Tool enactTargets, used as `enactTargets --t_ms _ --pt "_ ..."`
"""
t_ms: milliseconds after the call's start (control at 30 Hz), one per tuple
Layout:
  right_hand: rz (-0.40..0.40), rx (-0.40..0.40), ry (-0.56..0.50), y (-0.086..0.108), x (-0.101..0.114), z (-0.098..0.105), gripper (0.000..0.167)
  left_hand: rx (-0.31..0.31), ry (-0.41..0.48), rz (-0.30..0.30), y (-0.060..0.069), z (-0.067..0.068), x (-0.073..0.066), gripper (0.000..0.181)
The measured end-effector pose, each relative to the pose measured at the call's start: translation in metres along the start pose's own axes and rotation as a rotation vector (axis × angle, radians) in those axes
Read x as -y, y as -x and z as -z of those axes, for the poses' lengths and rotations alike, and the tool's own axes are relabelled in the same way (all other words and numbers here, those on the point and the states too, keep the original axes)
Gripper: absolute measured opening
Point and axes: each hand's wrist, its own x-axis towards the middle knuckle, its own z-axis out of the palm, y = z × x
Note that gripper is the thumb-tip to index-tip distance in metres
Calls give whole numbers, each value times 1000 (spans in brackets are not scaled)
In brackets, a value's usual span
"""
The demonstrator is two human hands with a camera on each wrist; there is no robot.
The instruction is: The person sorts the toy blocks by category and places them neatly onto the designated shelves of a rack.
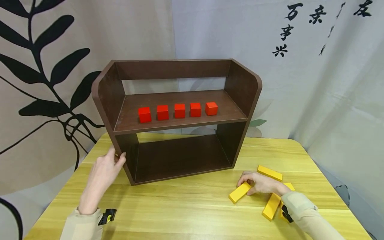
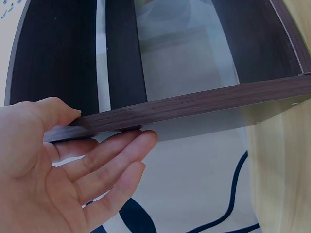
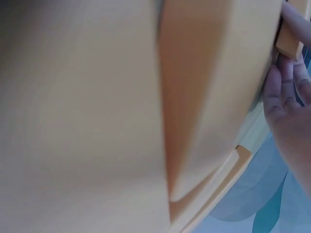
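A dark brown two-tier wooden shelf stands on the table. My left hand holds the front edge of its left side panel; in the left wrist view the thumb lies on one side of the panel and the fingers on the other. My right hand pinches a yellow block between thumb and fingers at the table, right of the shelf. Several other yellow blocks lie around and under that wrist. Large, blurred yellow blocks fill much of the right wrist view.
Several red cubes, one of them the middle cube, stand in a row on the upper tier. The pale wooden table spreads out before the shelf. Behind hangs a light curtain with black plant and character prints.
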Motion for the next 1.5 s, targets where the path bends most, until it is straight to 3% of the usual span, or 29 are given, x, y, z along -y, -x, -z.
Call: enactTargets --t_ms 267,533,733,900,1233,1500 --pt "3 -34 31 -3 2 -4 31 7 0 -2 0 0 -1 30" --pt "27 -117 83 -12 13 -7 30 -10 5 -15 0 0 0 26" --pt "-1 -221 185 -21 24 -9 33 -18 7 -23 -1 -1 -1 26" --pt "-52 -322 206 -31 34 -11 34 -27 5 -24 -1 -1 0 25" --pt "22 -581 317 -54 51 -20 35 -12 4 -6 0 -1 0 28" --pt "-2 -685 355 -81 65 -31 36 -11 2 -3 0 0 0 29"
